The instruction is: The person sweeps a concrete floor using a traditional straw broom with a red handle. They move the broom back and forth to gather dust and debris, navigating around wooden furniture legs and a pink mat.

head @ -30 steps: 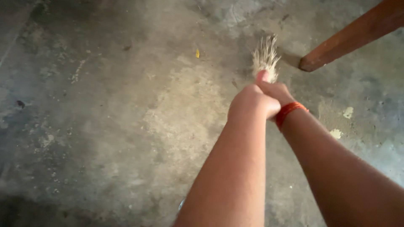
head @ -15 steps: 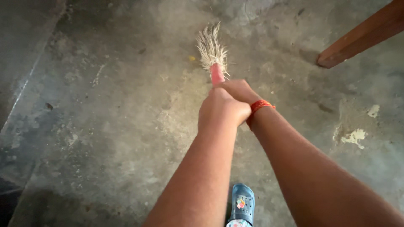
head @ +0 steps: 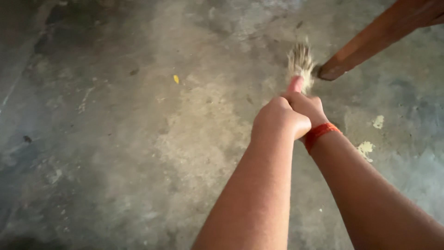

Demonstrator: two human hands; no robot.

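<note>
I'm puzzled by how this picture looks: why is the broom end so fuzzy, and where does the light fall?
Head view: the broom bristles are smeared by motion blur, while the left hand and right hand gripping its pink handle look fairly sharp; light pools on the middle of the concrete floor, the corners fall dark, and the wooden leg casts a soft shadow.

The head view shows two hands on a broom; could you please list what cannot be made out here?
- Broom: the bristles are motion-blurred, and the left hand and right hand hide most of its handle.
- Wooden leg: cut off by the top right edge, so what it belongs to is unknown.
- Yellow scrap on the floor: too small to identify.
</note>
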